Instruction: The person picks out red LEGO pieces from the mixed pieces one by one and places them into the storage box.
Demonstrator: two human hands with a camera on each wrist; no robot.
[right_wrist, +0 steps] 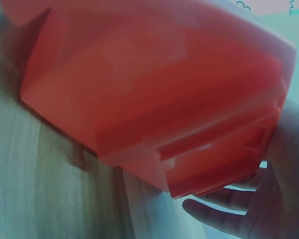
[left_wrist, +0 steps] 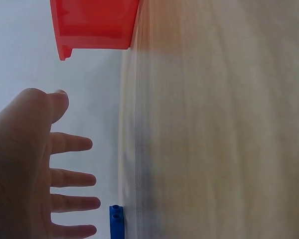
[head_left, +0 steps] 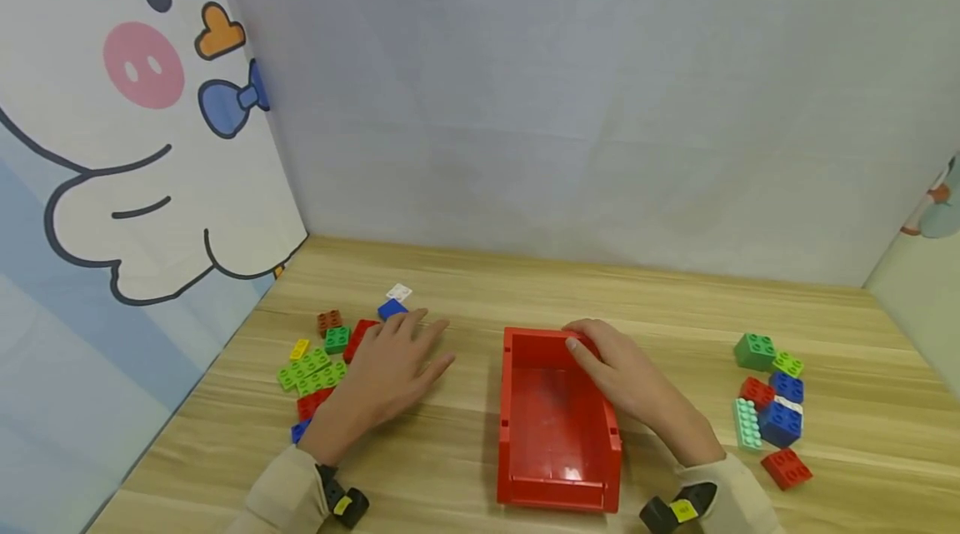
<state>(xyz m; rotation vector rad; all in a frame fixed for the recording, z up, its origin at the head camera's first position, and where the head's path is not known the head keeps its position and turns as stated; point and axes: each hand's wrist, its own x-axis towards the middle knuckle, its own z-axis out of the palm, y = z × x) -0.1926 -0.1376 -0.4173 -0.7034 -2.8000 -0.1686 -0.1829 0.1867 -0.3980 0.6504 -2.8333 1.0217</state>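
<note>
A red plastic bin (head_left: pixel 506 426) stands on the table in front of me, with nothing inside it. My right hand (head_left: pixel 637 384) grips its far right corner, thumb over the rim and fingers outside. In the right wrist view the bin's side (right_wrist: pixel 154 74) hides part of those fingers. To the left, my left hand (head_left: pixel 382 371) hovers over the near side of a group of toy bricks, its fingers spread and holding nothing. Just beyond its fingertips lies a blue brick (head_left: pixel 392 309), with a white brick (head_left: pixel 399 292) behind. A red brick (head_left: pixel 358 340) is partly covered by that hand.
Left of the left hand lie lime bricks (head_left: pixel 303 369), a green brick (head_left: pixel 337 340), a brown brick (head_left: pixel 328 321) and a small yellow brick (head_left: pixel 299 349). Another group on the right includes a green brick (head_left: pixel 754 351), a blue brick (head_left: pixel 780 424) and a mint brick (head_left: pixel 747 424). A pale curtain (head_left: pixel 570 101) borders the table's back.
</note>
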